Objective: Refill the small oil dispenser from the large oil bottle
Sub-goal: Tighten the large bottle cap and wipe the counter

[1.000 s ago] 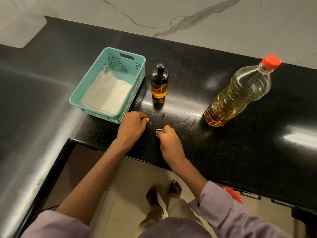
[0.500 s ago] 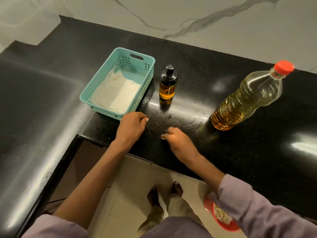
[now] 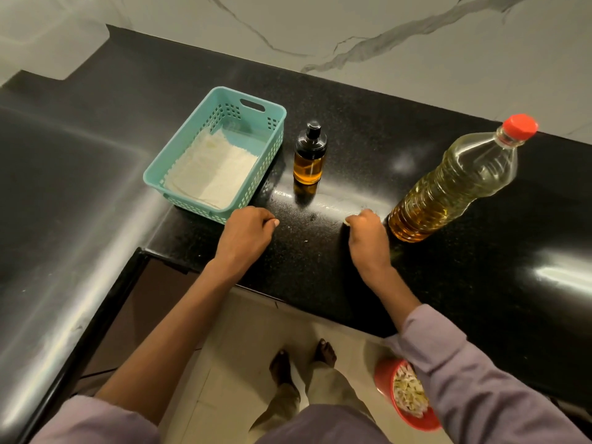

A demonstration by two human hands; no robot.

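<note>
The small oil dispenser [image 3: 309,155], amber glass with a black pump top, stands upright in the middle of the black counter [image 3: 368,129]. To its right stands the large oil bottle [image 3: 455,184], clear plastic with a red cap on, part full of yellow oil. My left hand [image 3: 245,233] rests on the counter near the front edge with fingers curled, holding nothing. My right hand [image 3: 366,232] rests with fingers curled just left of the large bottle's base, holding nothing that I can see.
A teal plastic basket [image 3: 275,118] with white paper towels [image 3: 211,173] in it sits left of the dispenser. A marble wall runs behind the counter. On the floor below, at the right, is a red bin [image 3: 408,397] with scraps. My bare feet show below.
My right hand has slid right along the counter, from the middle to beside the large bottle's base. The left hand has stayed in place. The view has shifted a little.
</note>
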